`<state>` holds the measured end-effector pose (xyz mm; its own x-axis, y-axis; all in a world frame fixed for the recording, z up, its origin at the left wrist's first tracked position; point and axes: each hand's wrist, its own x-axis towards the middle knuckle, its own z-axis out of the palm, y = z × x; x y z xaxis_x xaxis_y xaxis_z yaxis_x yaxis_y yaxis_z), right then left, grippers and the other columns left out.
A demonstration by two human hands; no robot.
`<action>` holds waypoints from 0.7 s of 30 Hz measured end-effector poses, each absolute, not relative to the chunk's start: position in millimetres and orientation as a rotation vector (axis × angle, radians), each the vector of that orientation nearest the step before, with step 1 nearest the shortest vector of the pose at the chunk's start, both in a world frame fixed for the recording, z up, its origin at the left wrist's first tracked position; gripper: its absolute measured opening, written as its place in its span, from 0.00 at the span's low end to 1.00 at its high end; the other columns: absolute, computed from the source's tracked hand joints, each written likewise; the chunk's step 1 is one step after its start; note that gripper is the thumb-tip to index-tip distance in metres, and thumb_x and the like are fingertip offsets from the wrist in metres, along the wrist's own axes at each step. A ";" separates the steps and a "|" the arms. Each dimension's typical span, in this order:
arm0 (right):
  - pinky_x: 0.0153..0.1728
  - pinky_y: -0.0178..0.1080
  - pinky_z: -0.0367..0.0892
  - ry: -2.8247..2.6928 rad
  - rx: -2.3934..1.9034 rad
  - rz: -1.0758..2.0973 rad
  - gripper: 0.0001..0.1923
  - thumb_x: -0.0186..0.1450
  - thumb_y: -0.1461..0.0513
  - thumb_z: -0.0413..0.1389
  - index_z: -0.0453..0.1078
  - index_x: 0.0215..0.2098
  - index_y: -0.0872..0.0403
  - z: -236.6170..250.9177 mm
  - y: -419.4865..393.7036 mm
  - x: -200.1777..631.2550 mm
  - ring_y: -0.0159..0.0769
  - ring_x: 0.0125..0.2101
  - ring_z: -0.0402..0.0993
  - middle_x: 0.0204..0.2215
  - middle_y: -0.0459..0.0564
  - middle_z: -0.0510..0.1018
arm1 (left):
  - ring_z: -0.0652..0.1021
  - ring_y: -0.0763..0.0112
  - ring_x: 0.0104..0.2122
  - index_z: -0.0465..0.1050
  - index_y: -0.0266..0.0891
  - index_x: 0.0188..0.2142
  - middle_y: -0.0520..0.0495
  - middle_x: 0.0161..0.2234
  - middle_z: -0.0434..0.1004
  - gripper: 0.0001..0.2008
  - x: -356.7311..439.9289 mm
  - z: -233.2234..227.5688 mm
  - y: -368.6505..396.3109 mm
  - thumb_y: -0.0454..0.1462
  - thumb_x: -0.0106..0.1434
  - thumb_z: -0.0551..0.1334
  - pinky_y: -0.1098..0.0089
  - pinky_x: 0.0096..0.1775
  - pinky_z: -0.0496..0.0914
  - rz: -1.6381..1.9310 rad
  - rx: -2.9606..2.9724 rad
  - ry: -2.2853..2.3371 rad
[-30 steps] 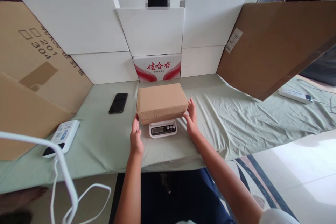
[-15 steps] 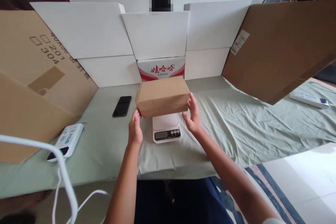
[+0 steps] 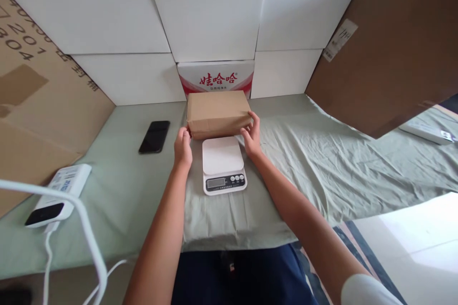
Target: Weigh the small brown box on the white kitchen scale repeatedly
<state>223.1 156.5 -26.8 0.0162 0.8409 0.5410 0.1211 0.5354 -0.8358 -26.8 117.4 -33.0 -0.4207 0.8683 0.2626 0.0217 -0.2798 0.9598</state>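
Between my hands is a closed brown cardboard box (image 3: 219, 113), just behind a white digital kitchen scale (image 3: 222, 157). My left hand (image 3: 183, 147) grips the box's near left corner, with some fingers hidden behind it. At the right end, my right hand (image 3: 252, 134) holds the box, fingertips on its side and top edge, thumb near the lower front. The scale's plate is bare, and its dark display and round buttons face me. Whether the box rests fully on the cloth cannot be made out.
A black smartphone (image 3: 154, 137) lies left of the scale. Farther left are a white power bank-like device (image 3: 60, 195) and a white cable (image 3: 86, 219). White panels (image 3: 211, 14) and a red-and-white carton (image 3: 217, 76) stand behind; large cardboard sheets (image 3: 386, 47) flank a green cloth (image 3: 296, 152).
My hands have moved the box away from me, off from above the scale to behind it, and lower. The scale's plate now shows. The view has tilted down.
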 end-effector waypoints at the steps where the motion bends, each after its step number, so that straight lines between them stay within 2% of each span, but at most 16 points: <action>1: 0.65 0.55 0.68 -1.457 -0.872 0.705 0.40 0.69 0.43 0.53 0.49 0.74 0.45 -26.8 157.5 223.3 0.52 0.69 0.61 0.72 0.55 0.59 | 0.79 0.54 0.59 0.75 0.38 0.55 0.34 0.56 0.81 0.32 -25.2 -33.6 118.5 0.61 0.68 0.57 0.56 0.63 0.69 1.767 1.120 1.353; 5: 0.65 0.56 0.67 -1.432 -0.859 0.729 0.40 0.67 0.41 0.56 0.55 0.70 0.47 -24.6 160.6 225.9 0.53 0.66 0.64 0.71 0.58 0.60 | 0.77 0.52 0.62 0.76 0.37 0.56 0.32 0.59 0.79 0.32 -23.7 -33.2 122.9 0.60 0.69 0.56 0.54 0.64 0.69 1.729 1.042 1.378; 10: 0.67 0.60 0.63 -1.357 -0.876 0.831 0.46 0.67 0.41 0.55 0.43 0.76 0.44 -28.5 164.1 233.2 0.54 0.69 0.64 0.73 0.59 0.56 | 0.69 0.53 0.69 0.72 0.36 0.64 0.30 0.69 0.68 0.36 -32.9 -32.8 124.9 0.60 0.71 0.53 0.55 0.68 0.64 1.748 0.998 1.399; 13: 0.67 0.61 0.63 -1.330 -0.921 0.883 0.46 0.67 0.42 0.54 0.42 0.76 0.44 -33.5 168.2 235.3 0.54 0.69 0.65 0.74 0.59 0.56 | 0.68 0.53 0.70 0.70 0.36 0.66 0.29 0.70 0.66 0.39 -37.4 -34.0 125.8 0.62 0.70 0.52 0.55 0.68 0.64 1.734 1.000 1.378; 18: 0.70 0.60 0.60 -1.375 -0.875 0.903 0.42 0.67 0.46 0.56 0.50 0.75 0.46 -33.9 169.4 231.9 0.52 0.71 0.62 0.76 0.55 0.57 | 0.67 0.52 0.70 0.71 0.40 0.66 0.32 0.70 0.67 0.40 -39.2 -37.5 129.4 0.64 0.68 0.53 0.54 0.67 0.64 1.671 1.037 1.357; 21: 0.72 0.60 0.57 -1.385 -0.872 0.884 0.43 0.66 0.47 0.56 0.50 0.75 0.48 -30.5 166.8 228.9 0.52 0.72 0.59 0.76 0.54 0.56 | 0.69 0.51 0.69 0.73 0.40 0.65 0.32 0.67 0.71 0.39 -38.4 -40.6 132.3 0.63 0.69 0.53 0.53 0.67 0.66 1.660 1.032 1.358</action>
<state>228.9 166.8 -30.5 -0.0031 0.9041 0.4273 -0.0072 0.4273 -0.9041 -38.4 132.3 -40.6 -0.3998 0.9076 0.1279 -0.0550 -0.1630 0.9851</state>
